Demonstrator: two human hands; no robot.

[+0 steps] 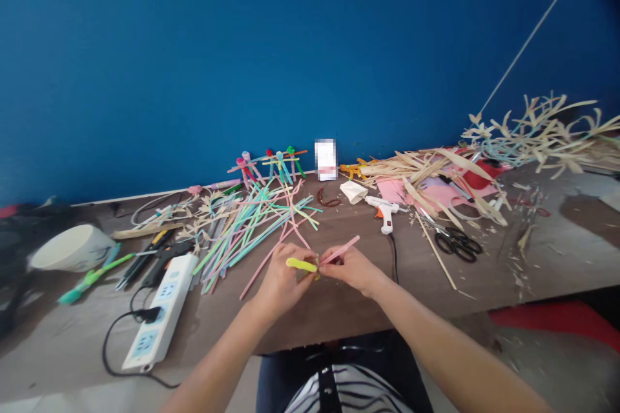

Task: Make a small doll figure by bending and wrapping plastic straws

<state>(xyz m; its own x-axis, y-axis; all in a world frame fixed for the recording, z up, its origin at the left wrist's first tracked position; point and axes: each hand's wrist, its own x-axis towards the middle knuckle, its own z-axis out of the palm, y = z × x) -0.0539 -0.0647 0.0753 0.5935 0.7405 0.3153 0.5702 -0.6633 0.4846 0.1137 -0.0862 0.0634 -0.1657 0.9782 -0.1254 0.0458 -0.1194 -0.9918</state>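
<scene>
My left hand [285,274] is closed in a pinch, with a short, thick yellow stem [301,264] that looks like a pipe cleaner between its fingers. Fingertip to fingertip with it, my right hand [352,269] pinches a pink stem [341,249] whose free end points up and right. The fingers partly cover where the two stems meet, so I cannot tell if they are joined. Just beyond my left hand lies a loose pile of pastel stems [252,226]. A white glue gun [386,213] rests beyond my right hand.
Small stem figures [271,164] stand along the blue wall. At the left are a white power strip [165,310] with a plugged black cord and a white bowl [72,248]. Black-handled scissors [458,243] and dried straw strips [426,171] lie right. The table's front edge is near my forearms.
</scene>
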